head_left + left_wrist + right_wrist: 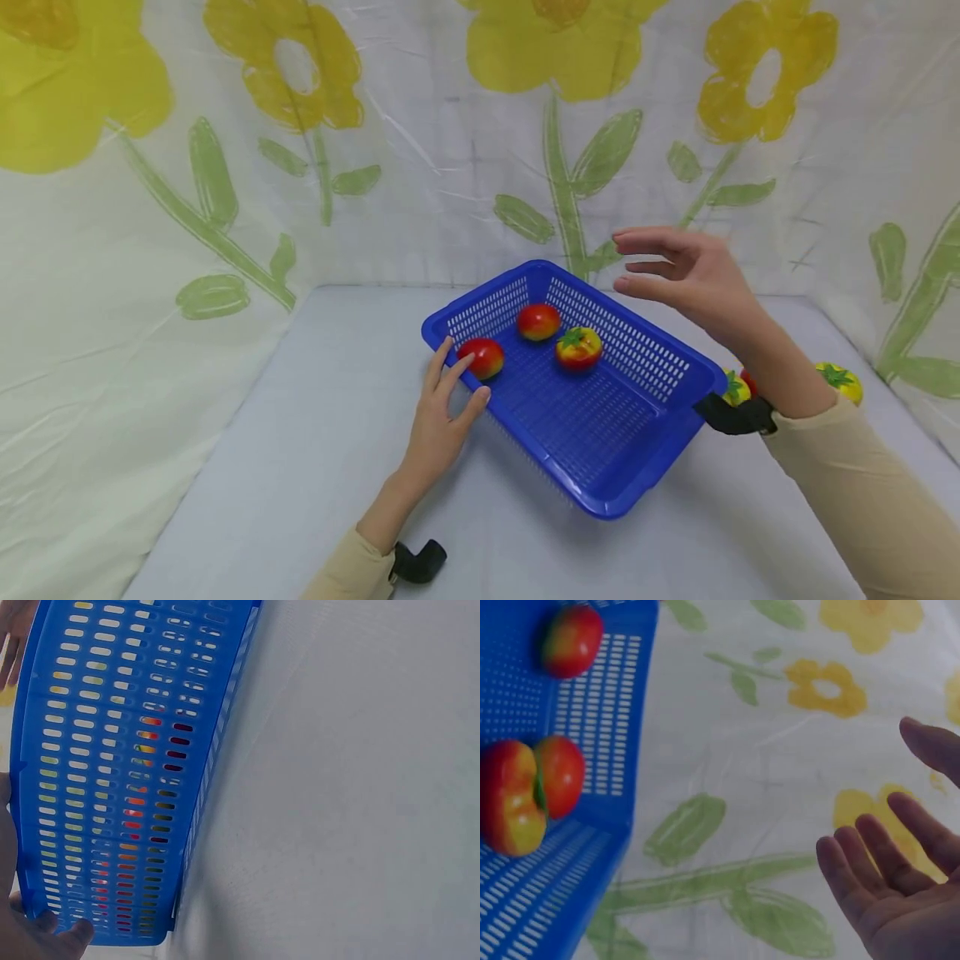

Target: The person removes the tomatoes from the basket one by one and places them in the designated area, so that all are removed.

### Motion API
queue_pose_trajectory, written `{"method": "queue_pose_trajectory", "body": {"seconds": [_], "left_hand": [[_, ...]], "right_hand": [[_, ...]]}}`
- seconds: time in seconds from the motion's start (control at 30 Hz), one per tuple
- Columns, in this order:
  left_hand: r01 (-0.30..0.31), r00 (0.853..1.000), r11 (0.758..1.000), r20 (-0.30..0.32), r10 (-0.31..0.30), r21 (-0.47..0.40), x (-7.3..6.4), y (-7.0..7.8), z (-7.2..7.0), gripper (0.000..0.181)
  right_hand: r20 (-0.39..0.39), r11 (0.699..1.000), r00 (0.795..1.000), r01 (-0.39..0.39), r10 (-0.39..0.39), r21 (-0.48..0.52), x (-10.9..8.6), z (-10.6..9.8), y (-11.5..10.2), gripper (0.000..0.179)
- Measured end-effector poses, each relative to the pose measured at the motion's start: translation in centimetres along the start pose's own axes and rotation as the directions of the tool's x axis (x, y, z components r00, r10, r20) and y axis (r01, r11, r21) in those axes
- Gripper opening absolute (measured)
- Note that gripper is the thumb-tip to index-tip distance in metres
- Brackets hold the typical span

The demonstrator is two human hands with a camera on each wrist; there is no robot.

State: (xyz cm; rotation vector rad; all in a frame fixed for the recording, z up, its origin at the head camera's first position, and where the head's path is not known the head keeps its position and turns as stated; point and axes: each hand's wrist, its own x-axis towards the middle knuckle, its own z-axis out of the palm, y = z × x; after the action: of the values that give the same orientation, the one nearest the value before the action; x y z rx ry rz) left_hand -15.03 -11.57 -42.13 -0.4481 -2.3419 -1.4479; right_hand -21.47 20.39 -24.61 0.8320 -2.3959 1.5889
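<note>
My left hand [435, 425] touches the left corner of a blue plastic basket [716, 379], its fingers spread at the rim. The left wrist view shows these fingertips [79, 931] against the slotted outer wall. My right hand [693, 279] is raised above the basket's far right side, fingers loosely bent and holding nothing; its palm shows in the right wrist view. Inside the basket lie two glossy red fruits, one at the left wall [482, 358] and one farther back [538, 322]. Beside them is a red-and-yellow tomato [578, 348] with a green leafy top.
To the right of the basket, partly behind my right forearm, are a yellow tomato with a green top [840, 383], another yellow one [735, 387] and a bit of red. A pale table [330, 375] lies below, with a flower-printed sheet [427, 208] hanging behind it.
</note>
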Motion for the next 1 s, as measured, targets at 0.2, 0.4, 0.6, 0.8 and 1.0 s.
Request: {"method": "queue_pose_trajectory", "body": {"seconds": [0.2, 0.4, 0.6, 0.8, 1.0], "left_hand": [[-0.003, 1.000, 1.000, -0.002, 0.003, 0.002, 0.0, 0.1, -0.1, 0.054], [0.002, 1.000, 1.000, 0.004, -0.002, 0.001, 0.0, 0.0, -0.1, 0.054], [-0.001, 1.000, 1.000, 0.002, 0.001, -0.002, -0.1, -0.2, -0.1, 0.053], [0.003, 1.000, 1.000, 0.005, -0.003, -0.001, 0.0, -0.3, -0.1, 0.054], [0.003, 1.000, 1.000, 0.004, -0.003, -0.003, 0.0, -0.1, -0.1, 0.052]], "right_hand": [[0.176, 0.996, 0.984, -0.020, 0.005, 0.088, 3.6, 3.5, 2.1, 0.045], [0.312, 0.991, 0.946, -0.114, 0.084, 0.077, 5.9, 6.7, 4.6, 0.044], [0.418, 0.985, 0.902, -0.153, 0.107, 0.079, 7.3, 9.8, 6.5, 0.044], [0.488, 0.988, 0.867, -0.144, 0.099, 0.056, 8.1, 12.5, 8.3, 0.044], [0.540, 0.989, 0.834, -0.146, 0.108, 0.029, 8.3, 13.7, 9.5, 0.046]]}}
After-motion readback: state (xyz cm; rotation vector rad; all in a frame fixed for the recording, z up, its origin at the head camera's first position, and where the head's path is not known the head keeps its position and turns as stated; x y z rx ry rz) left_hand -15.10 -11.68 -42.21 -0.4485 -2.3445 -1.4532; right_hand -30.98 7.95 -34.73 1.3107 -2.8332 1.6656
